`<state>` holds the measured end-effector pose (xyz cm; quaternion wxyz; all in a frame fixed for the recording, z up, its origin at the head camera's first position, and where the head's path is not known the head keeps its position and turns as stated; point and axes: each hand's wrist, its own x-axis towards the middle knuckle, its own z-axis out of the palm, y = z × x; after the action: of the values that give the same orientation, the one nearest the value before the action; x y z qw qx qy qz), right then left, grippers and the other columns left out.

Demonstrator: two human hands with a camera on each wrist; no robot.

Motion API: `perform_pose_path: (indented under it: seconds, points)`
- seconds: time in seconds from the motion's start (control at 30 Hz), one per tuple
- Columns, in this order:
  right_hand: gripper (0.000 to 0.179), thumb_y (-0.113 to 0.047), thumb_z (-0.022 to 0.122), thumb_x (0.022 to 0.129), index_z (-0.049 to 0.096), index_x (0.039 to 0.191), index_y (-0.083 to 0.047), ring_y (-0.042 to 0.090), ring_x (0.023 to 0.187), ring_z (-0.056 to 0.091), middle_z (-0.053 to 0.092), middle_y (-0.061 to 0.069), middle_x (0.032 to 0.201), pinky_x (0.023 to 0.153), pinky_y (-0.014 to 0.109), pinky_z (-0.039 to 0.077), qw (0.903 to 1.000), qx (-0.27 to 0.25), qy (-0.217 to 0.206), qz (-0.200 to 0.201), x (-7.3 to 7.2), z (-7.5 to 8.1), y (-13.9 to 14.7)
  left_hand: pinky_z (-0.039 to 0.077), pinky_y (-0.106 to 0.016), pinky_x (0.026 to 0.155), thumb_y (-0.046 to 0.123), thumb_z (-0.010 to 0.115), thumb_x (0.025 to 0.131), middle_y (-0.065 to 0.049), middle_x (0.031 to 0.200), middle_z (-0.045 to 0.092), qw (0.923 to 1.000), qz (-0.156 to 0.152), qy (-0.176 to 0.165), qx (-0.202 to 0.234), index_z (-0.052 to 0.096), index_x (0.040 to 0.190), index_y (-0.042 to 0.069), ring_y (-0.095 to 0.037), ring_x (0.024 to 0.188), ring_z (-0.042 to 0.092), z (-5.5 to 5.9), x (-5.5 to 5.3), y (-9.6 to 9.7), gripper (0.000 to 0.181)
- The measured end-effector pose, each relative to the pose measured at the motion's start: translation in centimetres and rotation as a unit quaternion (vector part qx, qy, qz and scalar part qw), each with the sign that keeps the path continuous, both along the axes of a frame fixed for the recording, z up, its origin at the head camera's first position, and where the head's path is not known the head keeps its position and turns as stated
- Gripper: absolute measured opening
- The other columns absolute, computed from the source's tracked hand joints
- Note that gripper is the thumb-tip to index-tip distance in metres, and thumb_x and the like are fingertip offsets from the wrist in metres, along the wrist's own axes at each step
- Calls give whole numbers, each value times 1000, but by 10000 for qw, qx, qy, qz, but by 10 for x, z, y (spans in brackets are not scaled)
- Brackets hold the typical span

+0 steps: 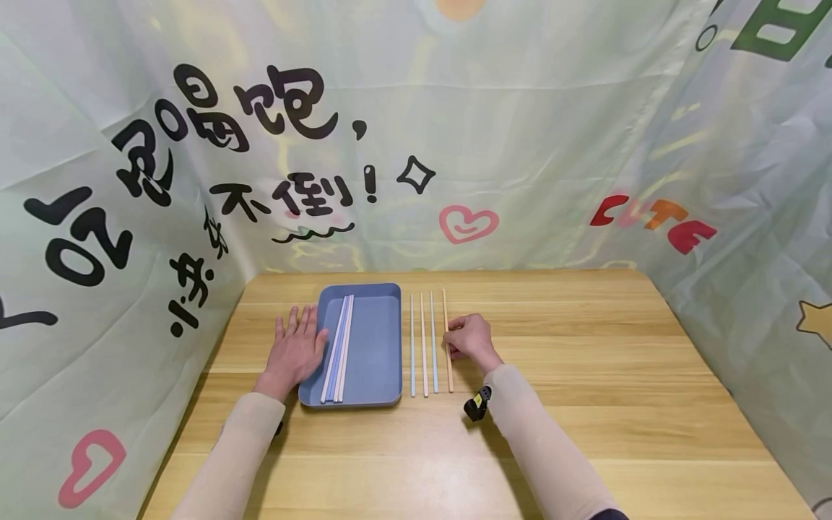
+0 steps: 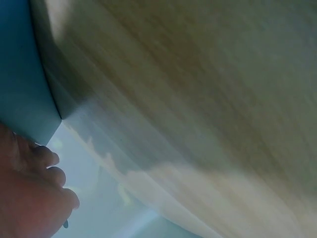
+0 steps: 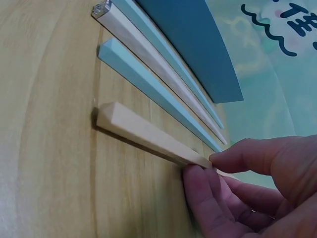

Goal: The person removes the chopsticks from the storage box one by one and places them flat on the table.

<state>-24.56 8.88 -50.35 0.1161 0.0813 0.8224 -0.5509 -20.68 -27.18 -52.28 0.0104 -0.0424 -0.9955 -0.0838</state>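
Note:
My right hand (image 1: 472,338) pinches a tan chopstick (image 1: 448,372) between thumb and fingers, around its middle. In the right wrist view, the thick end of that chopstick (image 3: 143,134) lies close over the wood. To its left, a light blue chopstick (image 1: 434,347), a pale pink chopstick (image 1: 424,350) and another light blue chopstick (image 1: 412,347) lie side by side. A blue-grey tray (image 1: 375,350) holds several pink and blue-purple chopsticks (image 1: 339,350) along its left side. With fingers straight, my left hand (image 1: 297,352) rests at the tray's left rim.
The wooden table (image 1: 585,375) extends to the right of the chopsticks and in front of the tray. Printed fabric (image 1: 539,144) hangs as a wall behind the table and along both sides. A small black wrist camera (image 1: 477,404) sits under my right sleeve.

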Motion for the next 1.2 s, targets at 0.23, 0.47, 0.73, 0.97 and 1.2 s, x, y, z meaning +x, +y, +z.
perform_pose_path:
  seconds: [0.23, 0.47, 0.73, 0.97, 1.2]
  points:
    - [27, 5, 74, 87, 75, 114, 8, 15, 59, 69, 77, 16, 86, 57, 31, 64, 9998, 145, 103, -29, -2, -5, -1, 4, -71, 129, 40, 24, 115, -27, 173, 17, 10000, 10, -1, 13, 13, 167, -4, -51, 162, 8, 0, 0, 1, 69]
    - [26, 4, 74, 88, 75, 114, 8, 17, 61, 70, 77, 19, 83, 60, 34, 65, 9999, 146, 72, 34, -2, 0, 1, 4, -71, 129, 38, 26, 115, -27, 174, 16, 10000, 23, -47, 47, 14, 167, -4, -51, 162, 8, 1, 0, 1, 68]
    - [26, -2, 70, 91, 75, 114, 7, 30, 68, 77, 78, 28, 94, 68, 40, 67, 9993, 42, 340, 177, -4, 21, -12, 3, -71, 129, 38, 27, 115, -27, 173, 16, 10000, 14, -15, 88, 14, 167, -4, -51, 162, 8, 1, -1, 1, 68]
    - [30, -6, 68, 96, 71, 123, 8, 42, 93, 78, 75, 31, 111, 84, 49, 66, 9974, -576, 97, 419, -4, 39, -36, 2, -70, 129, 39, 27, 115, -26, 174, 17, 9999, 46, -26, 87, 14, 167, -3, -49, 162, 8, 0, 0, 0, 68]
    - [34, -7, 68, 98, 69, 127, 10, 45, 100, 76, 75, 29, 114, 88, 50, 65, 9934, -809, 12, 815, 0, 46, -64, 4, -71, 129, 39, 28, 115, -26, 173, 20, 10000, 68, 33, -7, 17, 167, -3, -50, 162, 10, -1, -1, 0, 68]
